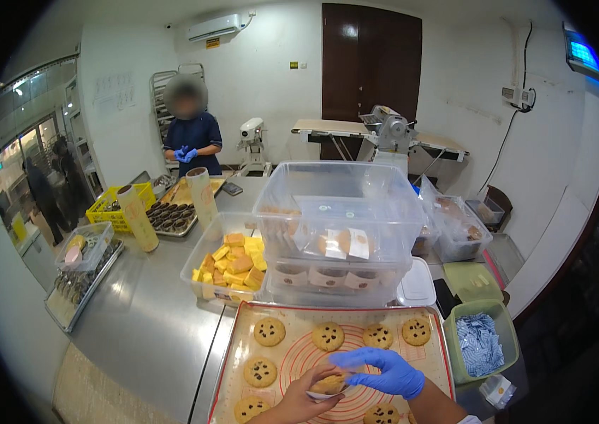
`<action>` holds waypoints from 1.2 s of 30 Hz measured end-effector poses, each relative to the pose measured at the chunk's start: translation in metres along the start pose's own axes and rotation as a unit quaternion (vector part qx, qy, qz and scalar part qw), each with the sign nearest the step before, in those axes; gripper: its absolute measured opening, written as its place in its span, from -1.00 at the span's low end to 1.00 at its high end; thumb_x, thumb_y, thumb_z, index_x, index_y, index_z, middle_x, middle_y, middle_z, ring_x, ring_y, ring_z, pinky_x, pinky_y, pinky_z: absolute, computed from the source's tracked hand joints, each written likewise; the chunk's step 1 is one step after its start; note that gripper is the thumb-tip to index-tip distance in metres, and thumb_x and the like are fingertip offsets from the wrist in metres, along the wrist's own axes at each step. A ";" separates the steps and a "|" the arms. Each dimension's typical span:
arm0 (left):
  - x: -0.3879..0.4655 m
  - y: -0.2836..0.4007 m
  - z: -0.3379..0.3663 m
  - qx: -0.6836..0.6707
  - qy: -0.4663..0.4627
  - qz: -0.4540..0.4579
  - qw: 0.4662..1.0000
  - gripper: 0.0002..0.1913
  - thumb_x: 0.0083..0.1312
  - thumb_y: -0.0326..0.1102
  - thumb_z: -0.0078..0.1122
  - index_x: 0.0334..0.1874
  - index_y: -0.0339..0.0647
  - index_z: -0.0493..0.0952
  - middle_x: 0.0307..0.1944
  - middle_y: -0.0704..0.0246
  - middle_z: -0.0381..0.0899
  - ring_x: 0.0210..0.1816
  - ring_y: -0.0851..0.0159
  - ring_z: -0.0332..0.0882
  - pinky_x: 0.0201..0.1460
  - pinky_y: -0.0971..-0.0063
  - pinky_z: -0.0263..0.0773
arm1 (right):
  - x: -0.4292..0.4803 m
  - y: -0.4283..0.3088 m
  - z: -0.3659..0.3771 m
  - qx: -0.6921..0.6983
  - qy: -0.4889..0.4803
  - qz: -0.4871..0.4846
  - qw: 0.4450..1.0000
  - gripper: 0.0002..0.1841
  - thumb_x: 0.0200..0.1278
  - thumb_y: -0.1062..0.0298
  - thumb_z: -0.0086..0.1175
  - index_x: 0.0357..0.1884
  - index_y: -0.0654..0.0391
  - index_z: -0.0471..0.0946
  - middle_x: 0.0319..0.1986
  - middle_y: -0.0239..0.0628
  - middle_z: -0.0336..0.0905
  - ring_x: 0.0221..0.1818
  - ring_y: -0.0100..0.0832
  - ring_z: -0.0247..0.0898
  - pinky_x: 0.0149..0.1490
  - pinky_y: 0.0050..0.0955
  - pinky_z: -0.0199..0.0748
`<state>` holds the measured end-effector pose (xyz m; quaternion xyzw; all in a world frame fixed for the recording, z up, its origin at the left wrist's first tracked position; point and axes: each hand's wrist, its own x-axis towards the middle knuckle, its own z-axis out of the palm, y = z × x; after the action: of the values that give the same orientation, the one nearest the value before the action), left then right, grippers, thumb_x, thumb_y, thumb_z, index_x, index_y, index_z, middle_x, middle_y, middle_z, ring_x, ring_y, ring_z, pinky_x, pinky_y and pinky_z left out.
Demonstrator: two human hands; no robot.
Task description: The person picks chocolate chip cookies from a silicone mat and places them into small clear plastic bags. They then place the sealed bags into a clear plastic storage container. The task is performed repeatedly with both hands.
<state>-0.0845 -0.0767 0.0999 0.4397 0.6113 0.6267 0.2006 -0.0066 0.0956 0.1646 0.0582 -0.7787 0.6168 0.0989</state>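
Observation:
My bare left hand [305, 395] holds a small packet with a cookie [329, 383] in its opening, above the tray. My right hand [384, 371], in a blue glove, is at the packet's right side with its fingers apart; its fingertips are blurred, and whether they touch the packet cannot be told. Beneath both hands lies a baking tray lined with a red-ringed silicone mat [299, 328]. Several chocolate chip cookies [328, 336] rest on the mat, along its back and left side and near the front.
Stacked clear plastic boxes [336, 222] with packed cookies stand behind the tray, beside a bin of yellow cake pieces [236, 265]. At right are a green tub of blue-white sachets [479, 344] and a small packet [498, 391]. A gloved co-worker [193, 138] stands across the steel table [135, 297].

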 end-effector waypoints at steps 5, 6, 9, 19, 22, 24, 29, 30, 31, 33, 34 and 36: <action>0.082 0.007 -0.060 0.198 0.022 0.076 0.977 0.01 -0.18 -0.18 0.46 0.27 -0.20 -0.06 0.24 0.11 0.03 0.25 0.17 0.07 0.15 0.28 0.18 | 0.003 0.009 -0.021 0.077 0.148 -0.040 0.985 -0.81 0.22 0.42 -0.08 -0.20 0.26 0.49 -0.21 -0.20 0.51 -0.15 -0.42 0.42 0.01 -0.44 0.34; 0.111 0.007 -0.080 0.155 0.122 0.040 0.980 0.10 -0.23 -0.09 0.47 0.28 -0.24 -0.12 0.26 0.09 -0.02 0.27 0.12 -0.01 0.22 0.24 0.07 | 0.005 0.008 -0.030 0.073 0.195 -0.045 0.977 -0.81 0.22 0.41 -0.08 -0.21 0.26 0.50 -0.21 -0.19 0.52 -0.16 -0.41 0.42 0.00 -0.44 0.34; 0.193 0.010 -0.156 0.343 0.311 0.055 0.885 -0.03 -0.24 -0.14 0.47 0.24 -0.06 0.05 0.20 0.05 0.05 0.17 0.09 0.14 0.17 0.29 0.15 | 0.022 0.005 -0.070 0.071 0.312 -0.084 0.944 -0.81 0.22 0.39 -0.12 -0.30 0.24 0.52 -0.26 -0.18 0.53 -0.22 -0.42 0.43 -0.02 -0.46 0.34; 0.238 0.020 -0.189 0.364 0.179 -0.095 0.909 -0.38 -0.21 0.00 0.38 -0.14 -0.23 0.42 -0.33 0.12 0.55 -0.22 0.13 0.51 -0.14 0.38 0.37 | 0.096 -0.033 -0.176 0.161 0.420 -0.176 0.876 -0.76 0.19 0.37 -0.18 -0.31 0.22 0.53 -0.32 -0.24 0.52 -0.23 -0.40 0.42 0.00 -0.43 0.32; 0.248 0.046 -0.192 0.401 0.146 -0.139 0.893 -0.35 -0.13 0.21 0.21 -0.23 -0.31 0.49 -0.28 0.06 0.54 -0.18 0.12 0.51 -0.13 0.38 0.37 | 0.132 -0.056 -0.191 0.128 0.410 -0.247 0.868 -0.81 0.21 0.37 -0.12 -0.34 0.21 0.53 -0.37 -0.30 0.54 -0.31 -0.48 0.44 -0.13 -0.52 0.40; 0.261 0.058 -0.189 0.389 0.167 -0.202 0.883 -0.29 -0.09 0.32 0.07 -0.28 -0.35 0.53 -0.26 0.05 0.54 -0.16 0.11 0.51 -0.12 0.37 0.37 | 0.165 -0.057 -0.197 0.069 0.451 -0.235 0.859 -0.81 0.20 0.39 -0.12 -0.36 0.21 0.54 -0.38 -0.32 0.54 -0.32 -0.48 0.44 -0.15 -0.53 0.39; 0.295 0.055 -0.175 0.571 0.070 -0.271 0.772 -0.38 -0.04 0.20 0.11 -0.19 -0.28 0.54 -0.19 0.16 0.55 -0.10 0.09 0.49 -0.04 0.40 0.36 | 0.224 -0.024 -0.198 -0.162 0.324 -0.093 0.927 -0.85 0.09 0.40 -0.02 -0.42 0.22 0.56 -0.43 -0.23 0.56 -0.35 -0.41 0.46 -0.16 -0.51 0.38; 0.304 0.053 -0.172 0.591 0.058 -0.259 0.762 -0.43 -0.02 0.14 0.13 -0.17 -0.25 0.54 -0.18 0.18 0.55 -0.09 0.09 0.49 -0.03 0.40 0.36 | 0.228 -0.018 -0.200 -0.199 0.286 -0.019 0.937 -0.85 0.06 0.39 0.00 -0.43 0.22 0.57 -0.43 -0.21 0.56 -0.35 -0.40 0.46 -0.15 -0.51 0.37; 0.311 0.049 -0.170 0.609 0.054 -0.259 0.748 -0.48 0.00 0.08 0.15 -0.16 -0.22 0.54 -0.17 0.20 0.55 -0.08 0.09 0.49 -0.03 0.40 0.36 | 0.229 -0.012 -0.202 -0.208 0.244 0.004 0.947 -0.85 0.04 0.38 0.01 -0.42 0.20 0.58 -0.43 -0.18 0.56 -0.35 -0.37 0.46 -0.14 -0.49 0.37; 0.322 0.040 -0.162 0.682 0.051 -0.206 0.700 -0.59 0.02 -0.03 0.15 -0.19 -0.18 0.56 -0.20 0.20 0.56 -0.10 0.11 0.50 -0.03 0.39 0.36 | 0.229 -0.003 -0.207 -0.225 0.192 0.087 0.951 -0.83 0.00 0.35 0.03 -0.41 0.17 0.59 -0.42 -0.14 0.56 -0.34 -0.30 0.47 -0.12 -0.47 0.37; 0.327 0.037 -0.161 0.701 0.039 -0.184 0.688 -0.63 0.02 -0.07 0.15 -0.20 -0.17 0.56 -0.22 0.20 0.56 -0.11 0.13 0.50 -0.05 0.39 0.37 | 0.228 0.001 -0.209 -0.303 0.139 0.098 0.938 -0.82 0.01 0.33 0.02 -0.41 0.16 0.59 -0.40 -0.13 0.56 -0.32 -0.26 0.47 -0.12 -0.45 0.37; 0.334 0.033 -0.162 0.639 0.005 -0.173 0.750 -0.69 0.03 -0.14 0.15 -0.25 -0.18 0.57 -0.27 0.19 0.57 -0.16 0.16 0.52 -0.10 0.39 0.38 | 0.225 0.009 -0.213 -0.455 0.011 0.123 0.882 -0.80 0.01 0.29 0.00 -0.41 0.15 0.60 -0.38 -0.12 0.55 -0.28 -0.19 0.47 -0.12 -0.41 0.38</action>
<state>-0.3820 0.0858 0.2545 0.3489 0.9357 0.0470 -0.0253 -0.2103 0.3117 0.2539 -0.0963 -0.9734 0.2029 0.0459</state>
